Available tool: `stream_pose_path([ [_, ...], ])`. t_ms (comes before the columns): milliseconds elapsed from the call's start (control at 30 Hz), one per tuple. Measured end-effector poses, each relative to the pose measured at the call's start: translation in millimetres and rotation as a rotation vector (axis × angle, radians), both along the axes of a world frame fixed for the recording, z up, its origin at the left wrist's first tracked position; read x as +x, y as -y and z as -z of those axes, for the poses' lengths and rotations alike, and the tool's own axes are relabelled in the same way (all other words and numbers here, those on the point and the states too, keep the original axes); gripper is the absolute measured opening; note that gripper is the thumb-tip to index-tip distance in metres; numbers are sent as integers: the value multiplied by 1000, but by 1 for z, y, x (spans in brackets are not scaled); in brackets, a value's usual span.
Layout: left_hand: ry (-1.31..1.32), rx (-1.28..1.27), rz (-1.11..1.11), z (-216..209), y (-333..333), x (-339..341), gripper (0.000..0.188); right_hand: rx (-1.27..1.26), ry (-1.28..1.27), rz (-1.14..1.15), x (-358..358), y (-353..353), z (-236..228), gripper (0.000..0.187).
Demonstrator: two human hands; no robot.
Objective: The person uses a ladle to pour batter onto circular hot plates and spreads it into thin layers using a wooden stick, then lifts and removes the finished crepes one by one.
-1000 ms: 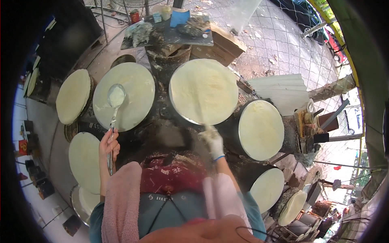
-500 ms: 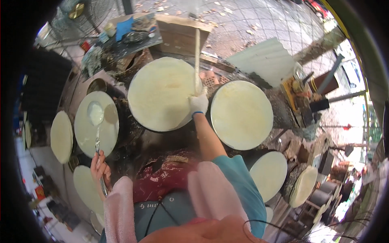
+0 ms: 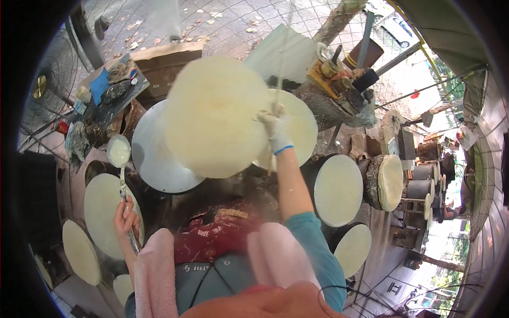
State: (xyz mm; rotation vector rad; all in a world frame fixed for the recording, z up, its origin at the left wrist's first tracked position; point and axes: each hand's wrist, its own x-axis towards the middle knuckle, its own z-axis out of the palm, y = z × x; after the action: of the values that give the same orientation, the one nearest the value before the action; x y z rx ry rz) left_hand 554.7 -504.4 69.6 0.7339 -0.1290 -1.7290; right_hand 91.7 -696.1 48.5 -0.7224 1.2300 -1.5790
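Observation:
A ladle (image 3: 119, 151) holding pale liquid batter is gripped by its handle in my bare left hand (image 3: 127, 218), above a batter-covered griddle at the left. My right hand (image 3: 275, 127), in a white glove with a blue cuff, is closed at the edge of a large, thin, pale round pancake (image 3: 217, 116), slightly blurred by motion. A long thin stick (image 3: 283, 58) rises from the same hand. The pancake hangs over a bare metal griddle (image 3: 154, 159) and partly hides a second pancake-covered griddle (image 3: 297, 124) to its right.
More round griddles with pale sheets stand around me, including one (image 3: 338, 191) at the right and another (image 3: 108, 212) at the left. A board with a blue cloth (image 3: 99, 86) lies far left. A fan (image 3: 47, 79) stands behind it, and wire fencing (image 3: 222, 32) runs along the far side.
The pancake has come off the middle griddle and moved right with my right hand, baring the metal. My left hand's ladle has moved away from the left griddle's middle. The view has turned right.

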Motion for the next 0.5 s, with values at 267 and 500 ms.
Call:
stream_pose_path([
  [267, 73, 39, 90, -8, 27, -101, 26, 64, -271, 100, -221, -35, 102, 39],
  [500, 148, 180, -30, -40, 18, -190, 28, 419, -1265, 88, -248, -41, 105, 70],
])
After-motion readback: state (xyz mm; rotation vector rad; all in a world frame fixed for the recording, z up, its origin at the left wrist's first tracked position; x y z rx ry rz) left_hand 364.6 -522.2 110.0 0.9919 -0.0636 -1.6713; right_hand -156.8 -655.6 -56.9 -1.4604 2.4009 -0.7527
